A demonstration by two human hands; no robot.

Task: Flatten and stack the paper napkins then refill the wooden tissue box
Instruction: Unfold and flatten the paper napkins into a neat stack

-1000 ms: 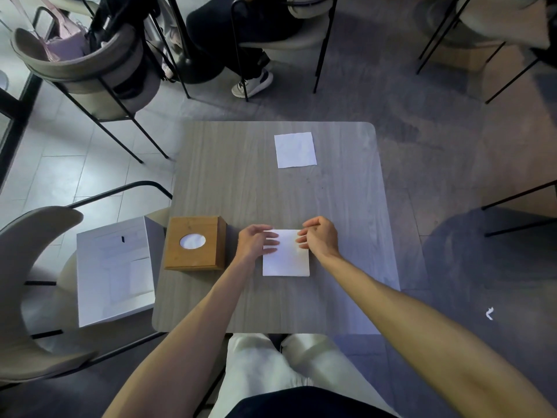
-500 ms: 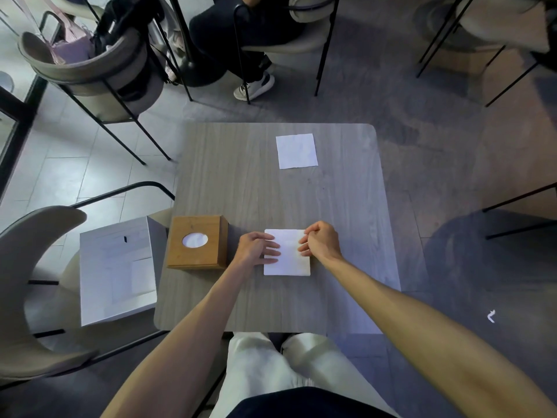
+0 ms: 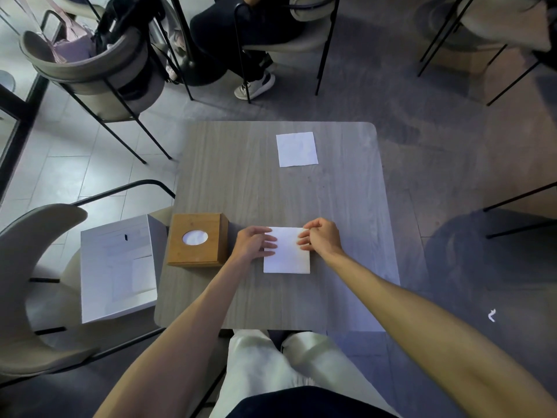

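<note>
A white paper napkin (image 3: 287,258) lies flat near the front of the grey table (image 3: 247,176). My left hand (image 3: 252,243) rests on its left edge with the fingers stretched flat across the paper. My right hand (image 3: 323,236) presses on its upper right corner with the fingertips; the fingers are bent and hold nothing. The wooden tissue box (image 3: 197,239) stands just left of my left hand, with white tissue showing in its oval top opening. A second white napkin (image 3: 296,149) lies flat at the far right of the table.
A white cardboard box (image 3: 118,267) sits on the chair (image 3: 30,267) to the left of the table. More chairs and a seated person's legs (image 3: 241,40) are beyond the far edge. Dark chair legs stand at the right.
My left hand's fingers have slid further right across the napkin. The right hand has stayed on the upper right corner. Napkins and box have not moved.
</note>
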